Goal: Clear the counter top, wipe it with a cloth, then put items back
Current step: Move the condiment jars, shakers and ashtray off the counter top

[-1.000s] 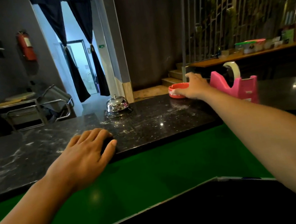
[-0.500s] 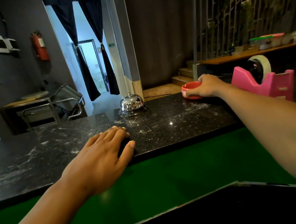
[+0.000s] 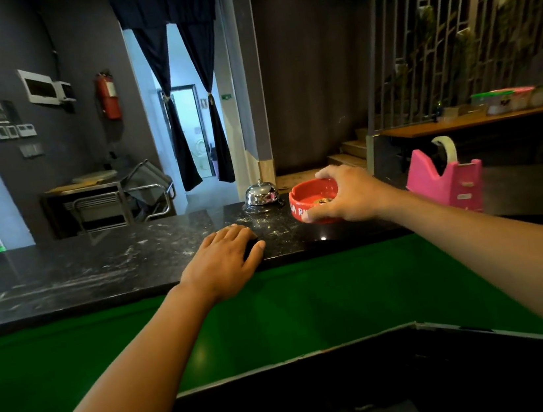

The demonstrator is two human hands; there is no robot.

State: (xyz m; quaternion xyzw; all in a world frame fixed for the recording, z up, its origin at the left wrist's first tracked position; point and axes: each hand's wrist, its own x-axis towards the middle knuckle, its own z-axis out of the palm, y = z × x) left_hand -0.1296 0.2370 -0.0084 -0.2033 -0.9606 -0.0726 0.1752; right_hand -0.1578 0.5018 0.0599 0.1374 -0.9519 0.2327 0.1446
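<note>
My right hand [image 3: 348, 194] grips a red ashtray [image 3: 310, 197] by its rim, fingers on the far side and thumb on the near side, a little above the black stone counter top [image 3: 98, 263]. White letters run along the ashtray's side and something small and dark lies inside it. A chrome desk bell [image 3: 261, 195] stands just left of the ashtray. A pink tape dispenser [image 3: 446, 182] with a white roll stands to the right. My left hand [image 3: 226, 263] rests flat on the counter's near edge, fingers relaxed.
White dusty streaks cover the counter top. A green ledge [image 3: 310, 304] runs below its near edge, with a dark lower desk [image 3: 355, 385] under that. Beyond the counter are a metal trolley [image 3: 117, 198], a curtained doorway [image 3: 191, 130], and a wooden shelf [image 3: 476, 118] with containers.
My right hand has drawn the red ashtray from the far side of the counter toward me and leftward, close to the bell. My left hand has stayed on the counter edge.
</note>
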